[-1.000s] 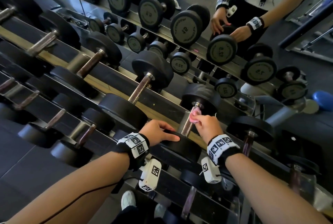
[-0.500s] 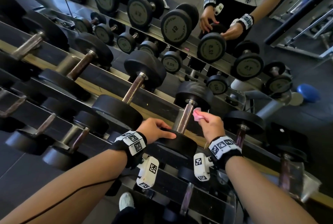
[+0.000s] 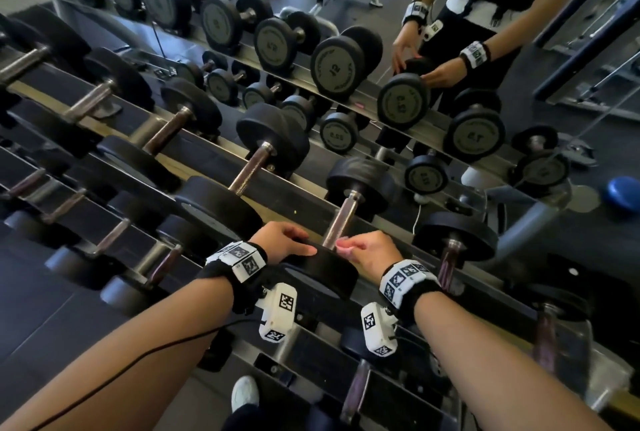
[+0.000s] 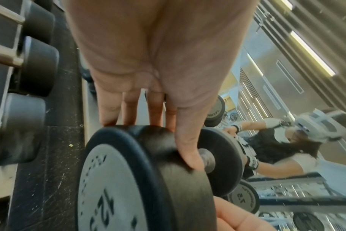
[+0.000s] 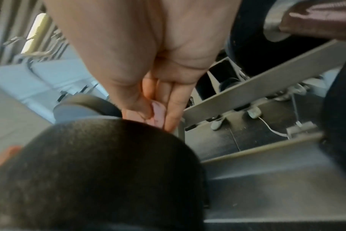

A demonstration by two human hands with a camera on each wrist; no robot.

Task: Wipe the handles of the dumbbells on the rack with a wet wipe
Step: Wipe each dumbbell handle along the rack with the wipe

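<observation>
A black dumbbell lies on the rack's upper tier, its metal handle [image 3: 341, 219] running away from me. My left hand [image 3: 294, 243] grips its near head [image 3: 322, 274]; in the left wrist view the fingers [image 4: 128, 109] reach over the head [image 4: 168, 179] and the thumb lies on its rim. My right hand [image 3: 360, 250] pinches a small pink wet wipe [image 3: 343, 246] against the handle's lower end, right by the near head. The right wrist view shows the wipe [image 5: 157, 114] held between thumb and fingers, just above the head [image 5: 109, 171].
Neighbouring dumbbells lie close on the left [image 3: 249, 170] and right [image 3: 453, 243], with a lower tier of smaller ones below. A mirror behind the rack reflects the weights and a person [image 3: 450, 59]. A blue ball [image 3: 623, 193] lies on the floor at right.
My right hand has moved the wipe from the handle's far end down to its near end. The left hand has stayed on the near head.
</observation>
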